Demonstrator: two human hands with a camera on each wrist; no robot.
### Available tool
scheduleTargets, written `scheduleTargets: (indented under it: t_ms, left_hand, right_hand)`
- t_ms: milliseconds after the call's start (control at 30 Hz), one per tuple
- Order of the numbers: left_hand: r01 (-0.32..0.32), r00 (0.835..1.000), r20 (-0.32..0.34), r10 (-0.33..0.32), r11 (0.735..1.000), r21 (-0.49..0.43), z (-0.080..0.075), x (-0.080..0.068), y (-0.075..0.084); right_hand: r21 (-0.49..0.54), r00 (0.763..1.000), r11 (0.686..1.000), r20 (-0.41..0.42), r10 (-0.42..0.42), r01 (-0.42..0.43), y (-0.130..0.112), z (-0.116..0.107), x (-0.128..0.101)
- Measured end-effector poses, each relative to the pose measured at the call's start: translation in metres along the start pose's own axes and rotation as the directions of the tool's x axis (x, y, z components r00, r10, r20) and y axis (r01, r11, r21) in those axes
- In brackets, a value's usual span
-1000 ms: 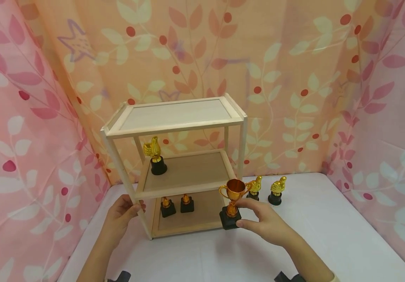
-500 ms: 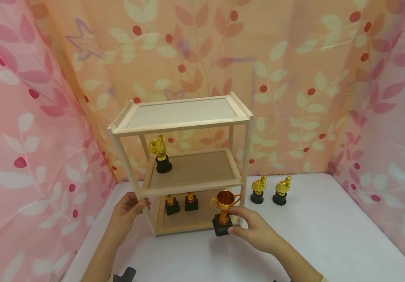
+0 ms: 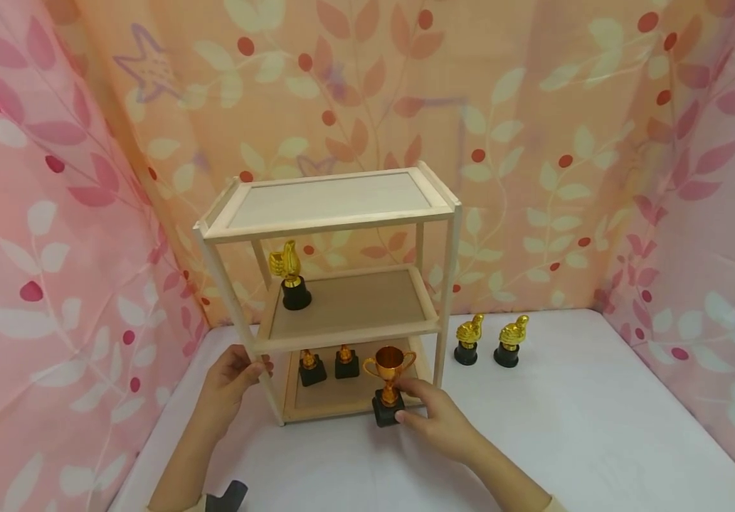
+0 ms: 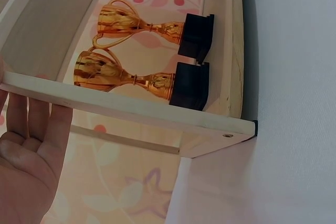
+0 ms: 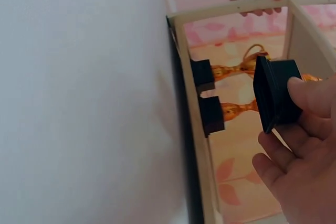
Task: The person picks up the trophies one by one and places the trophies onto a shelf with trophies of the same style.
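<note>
The front-left post of the pale three-tier wooden shelf rack (image 3: 335, 213) is held by the left hand (image 3: 229, 377), fingers curled loosely round it. On the bottom tier two small gold cup trophies on black bases (image 3: 327, 365) are stood side by side, and a gold thumbs-up trophy (image 3: 290, 281) is stood on the middle tier. At the bottom tier's front edge the copper-gold cup trophy with black square base (image 3: 389, 384) is pinched at its base by the right hand (image 3: 434, 419), upright; two more gold thumbs-up trophies (image 3: 487, 340) are seen on the white table (image 3: 598, 427), right of the rack.
</note>
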State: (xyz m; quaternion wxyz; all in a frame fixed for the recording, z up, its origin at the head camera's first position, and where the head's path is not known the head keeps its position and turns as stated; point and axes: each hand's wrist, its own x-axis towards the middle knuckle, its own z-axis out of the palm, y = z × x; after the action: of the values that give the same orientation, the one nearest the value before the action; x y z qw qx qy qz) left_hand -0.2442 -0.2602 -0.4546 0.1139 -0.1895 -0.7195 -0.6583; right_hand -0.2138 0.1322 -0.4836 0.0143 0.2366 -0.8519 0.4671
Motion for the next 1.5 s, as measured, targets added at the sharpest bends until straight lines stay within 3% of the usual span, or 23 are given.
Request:
scheduleTargets:
  t_ms: [400,633,833,1133,1500]
  left_hand:
    - [0.068,0.997,-0.046,-0.066,0.996,0.06,0.002,-0.002,0.005]
    - [0.013,1.0,-0.009,-0.013,1.0,0.022,0.001,-0.001,0.002]
    - [0.015,1.0,-0.021,-0.015,1.0,-0.006,0.001,-0.001,0.002]
    - [0.064,0.997,-0.041,-0.062,0.997,0.036,0.002,0.0,0.002]
    - [0.079,0.996,-0.034,-0.078,0.996,0.051,0.002,0.0,0.003]
  right_hand:
    - [0.026,0.997,1.0,-0.078,0.006,-0.004,0.011,0.024,0.015]
    - [0.025,0.985,0.997,-0.155,0.07,-0.067,0.016,0.031,0.024]
    - [0.031,0.971,0.993,-0.211,0.114,-0.11,0.021,0.034,0.033]
    - [0.029,0.965,0.991,-0.225,0.137,-0.134,0.031,0.033,0.048]
    - [0.025,0.961,0.985,-0.215,0.172,-0.171,0.041,0.035,0.062]
